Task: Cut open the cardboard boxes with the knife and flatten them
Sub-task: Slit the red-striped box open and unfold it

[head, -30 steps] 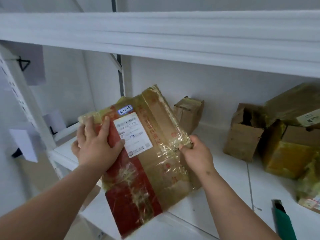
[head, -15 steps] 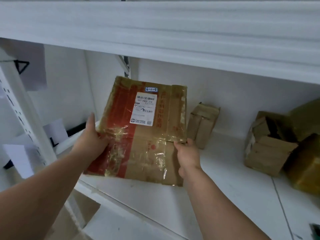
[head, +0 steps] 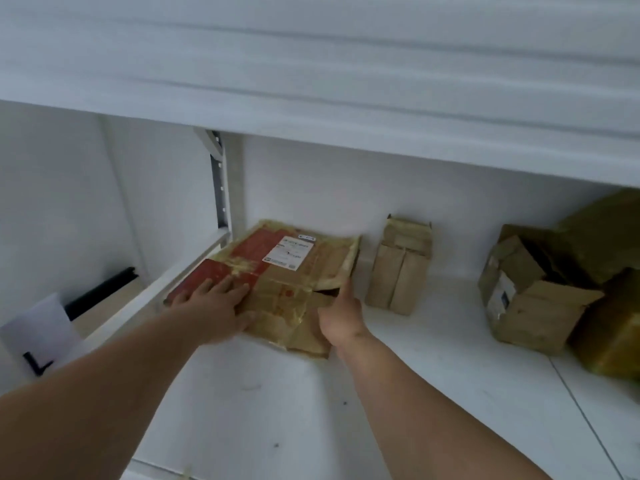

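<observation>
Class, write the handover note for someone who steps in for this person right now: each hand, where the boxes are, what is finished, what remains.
Left hand: open, pressing flat on the flattened box.
Right hand: at that box's right edge; grip unclear.
The flattened box lies at the shelf's back left.
Small upright box, open box and taped boxes at far right are not flattened.
Knife: not in view.
Done: one box flat. Left: the rest.
</observation>
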Available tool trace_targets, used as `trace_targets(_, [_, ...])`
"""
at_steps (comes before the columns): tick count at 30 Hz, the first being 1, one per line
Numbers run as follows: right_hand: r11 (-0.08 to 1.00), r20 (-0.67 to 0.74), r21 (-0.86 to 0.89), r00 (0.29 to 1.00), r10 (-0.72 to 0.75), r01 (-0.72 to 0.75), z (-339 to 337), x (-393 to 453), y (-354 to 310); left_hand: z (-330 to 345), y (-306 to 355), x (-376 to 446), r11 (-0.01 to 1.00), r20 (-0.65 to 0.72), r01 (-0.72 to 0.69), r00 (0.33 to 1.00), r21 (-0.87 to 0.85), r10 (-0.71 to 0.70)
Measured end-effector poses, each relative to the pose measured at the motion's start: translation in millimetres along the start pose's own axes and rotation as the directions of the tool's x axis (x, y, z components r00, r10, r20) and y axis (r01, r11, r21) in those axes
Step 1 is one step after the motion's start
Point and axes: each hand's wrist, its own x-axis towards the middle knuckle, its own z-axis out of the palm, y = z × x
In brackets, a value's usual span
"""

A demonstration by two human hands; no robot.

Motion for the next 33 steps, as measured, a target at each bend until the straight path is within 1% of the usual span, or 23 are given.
trace_targets(1, [0.982, -0.009, -0.187, 0.999, -0.041, 0.039, 2, 1, 4, 7, 1, 1, 1.000, 0.040, 0.003, 0.999, 0.029, -0.004])
trace_targets(2, [0.941, -0.002, -0.329, 0.996, -0.088, 0.083, 2, 1, 9, 12, 1, 1, 0.999, 0.048, 0.006, 0.999, 0.046, -0.009])
trace_targets(3, [0.892, 0.014, -0.433, 0.990, -0.139, 0.131, 1, 1, 14, 16, 0, 1, 0.998, 0.033, 0.006, 0.999, 0.056, -0.008])
trace_targets(5, [0.787, 0.048, -0.571, 0.967, -0.251, 0.232, -1, 0, 21, 18, -5, 0, 0.996, -0.018, 0.004, 1.000, 0.093, -0.002])
trace_targets(7, [0.651, 0.129, -0.684, 0.933, -0.335, 0.328, 2, 1, 24, 15, -10, 2, 0.991, -0.046, 0.007, 0.999, 0.134, -0.001])
trace_targets(8, [0.589, 0.188, -0.725, 0.925, -0.331, 0.358, 4, 2, 23, 14, -12, 4, 0.989, -0.040, 0.012, 0.999, 0.148, -0.006])
trace_targets(9, [0.550, 0.245, -0.748, 0.924, -0.293, 0.372, 6, 3, 22, 14, -12, 6, 0.987, -0.021, 0.017, 1.000, 0.158, -0.013])
trace_targets(12, [0.533, 0.342, -0.777, 0.936, -0.087, 0.334, 8, 9, 20, 18, -9, 9, 0.982, 0.020, 0.033, 0.999, 0.187, -0.037])
trace_targets(14, [0.509, 0.355, -0.800, 0.934, -0.026, 0.318, 5, 14, 20, 20, -6, 12, 0.979, 0.015, 0.041, 0.999, 0.198, -0.045])
trace_targets(17, [0.478, 0.361, -0.814, 0.932, -0.027, 0.330, 0, 16, 17, 15, -3, 15, 0.975, 0.034, 0.050, 0.998, 0.218, -0.059])
trace_targets(19, [0.492, 0.350, -0.795, 0.931, -0.108, 0.356, -2, 11, 19, 10, 1, 13, 0.972, 0.032, 0.048, 0.998, 0.229, -0.057])
trace_targets(21, [0.528, 0.275, -0.752, 0.917, -0.290, 0.393, -9, 4, 23, 5, 7, 11, 0.980, -0.023, 0.051, 0.999, 0.194, -0.047])
trace_targets(23, [0.598, 0.113, -0.685, 0.872, -0.477, 0.416, -21, -1, 25, -1, 19, 8, 0.987, -0.122, 0.060, 0.992, 0.151, -0.041])
trace_targets(25, [0.656, -0.078, -0.637, 0.812, -0.578, 0.405, -38, -2, 24, -8, 36, 8, 0.993, -0.221, 0.048, 0.975, 0.109, -0.023])
trace_targets(27, [0.685, -0.229, -0.645, 0.770, -0.596, 0.338, -61, 0, 21, -15, 59, 7, 0.999, -0.308, -0.002, 0.951, 0.045, 0.016])
trace_targets(29, [0.722, -0.340, -0.646, 0.754, -0.562, 0.247, -85, 2, 19, -23, 85, 5, 0.998, -0.318, -0.058, 0.947, -0.016, 0.050])
trace_targets(31, [0.745, -0.377, -0.643, 0.774, -0.508, 0.176, -108, 5, 20, -32, 113, 3, 0.993, -0.278, -0.097, 0.958, -0.066, 0.075])
trace_targets(33, [0.735, -0.321, -0.666, 0.841, -0.435, 0.127, -130, 9, 22, -38, 140, 1, 0.986, -0.256, -0.130, 0.962, -0.101, 0.100])
